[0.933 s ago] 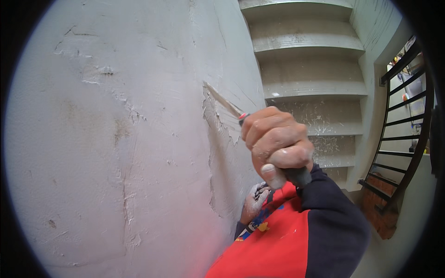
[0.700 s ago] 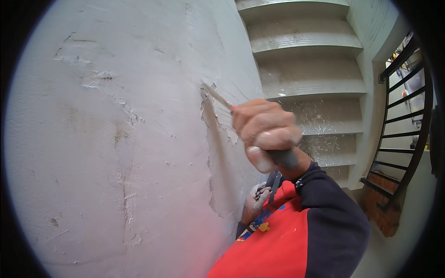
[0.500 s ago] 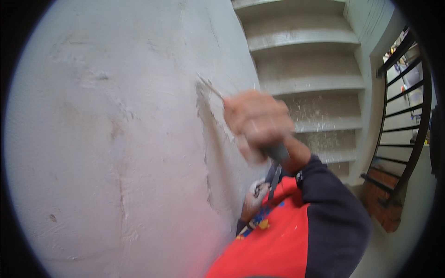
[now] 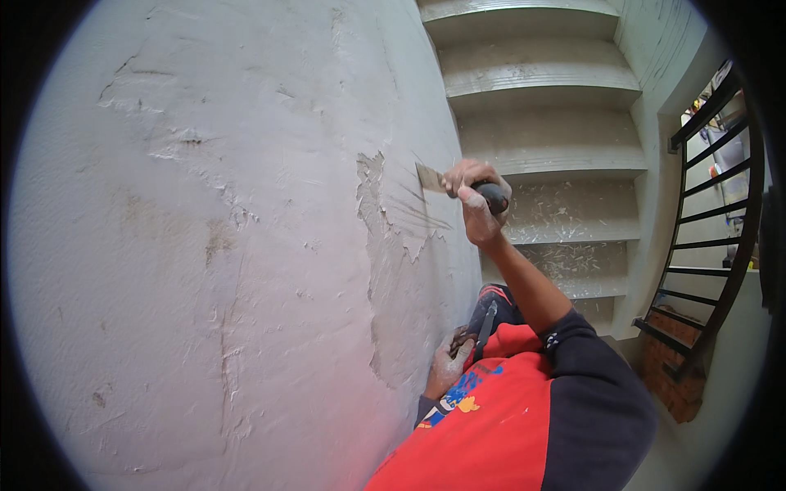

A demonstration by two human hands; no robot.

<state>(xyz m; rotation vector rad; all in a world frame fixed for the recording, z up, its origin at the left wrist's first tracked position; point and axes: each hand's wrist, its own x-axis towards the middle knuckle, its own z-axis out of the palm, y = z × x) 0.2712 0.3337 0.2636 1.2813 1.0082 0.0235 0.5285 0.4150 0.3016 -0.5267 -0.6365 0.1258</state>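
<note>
Head view looks down along a pale plastered wall (image 4: 205, 245) that fills the left and middle of the scene. Far out on the right, the right hand (image 4: 475, 200) has its fingers wrapped tight around the dark handle of a scraper (image 4: 458, 186), whose flat metal blade points left and meets the wall at the edge of a rough patch of stripped paint (image 4: 393, 245). Thin scratch lines run through that patch just below the blade. Nearer and lower, the left hand (image 4: 449, 360), dusted white, rests against the wall with its fingers loosely spread; it holds nothing that can be made out. A dark strap (image 4: 485, 323) hangs just beside it, over the red and navy shirt (image 4: 532, 409) at the near edge. To the right of the scraper, curved concrete steps (image 4: 540, 106) climb away, the middle ones littered with pale flakes (image 4: 565, 217). Farther right stands a black metal railing (image 4: 704, 229), with a low brick edge (image 4: 667, 372) at its foot.
</note>
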